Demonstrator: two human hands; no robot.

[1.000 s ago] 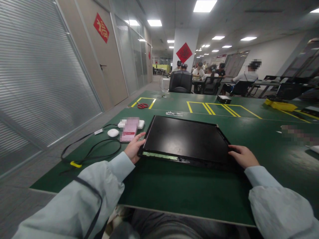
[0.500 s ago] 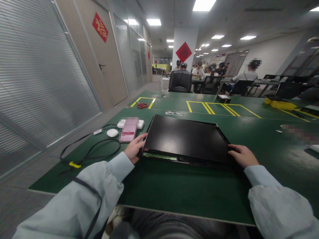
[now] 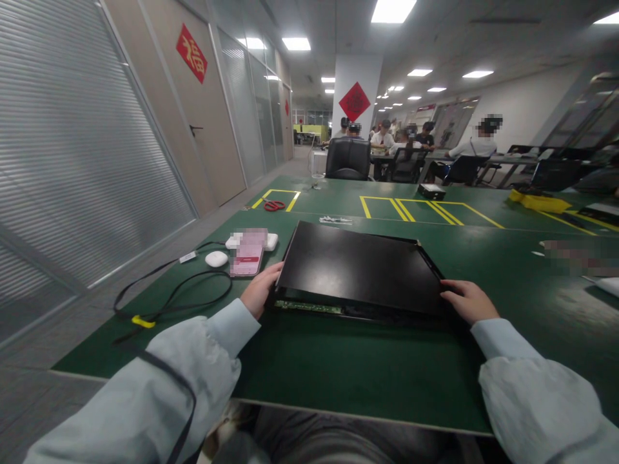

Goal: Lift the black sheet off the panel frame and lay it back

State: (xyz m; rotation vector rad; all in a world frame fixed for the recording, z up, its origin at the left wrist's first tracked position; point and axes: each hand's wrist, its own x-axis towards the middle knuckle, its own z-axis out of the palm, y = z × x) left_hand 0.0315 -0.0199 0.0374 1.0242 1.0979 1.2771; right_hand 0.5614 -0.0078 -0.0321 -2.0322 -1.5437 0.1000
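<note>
Framed display panel (image 3: 355, 264), left hand (image 3: 260, 290) gripping left side, right hand (image 3: 471, 301) gripping right, green circuit board (image 3: 309, 308) at near edge

At a green table (image 3: 362, 367), a black screen (image 3: 360, 264) is held near nine o'clock by the left hand (image 3: 260, 290) and near three by the right hand (image 3: 470, 301); red-handled scissors (image 3: 275, 206) are seen towards ten.

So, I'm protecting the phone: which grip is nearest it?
The left grip, on the left edge of the black panel, beside the phone; the right grip holds the opposite edge.
</note>
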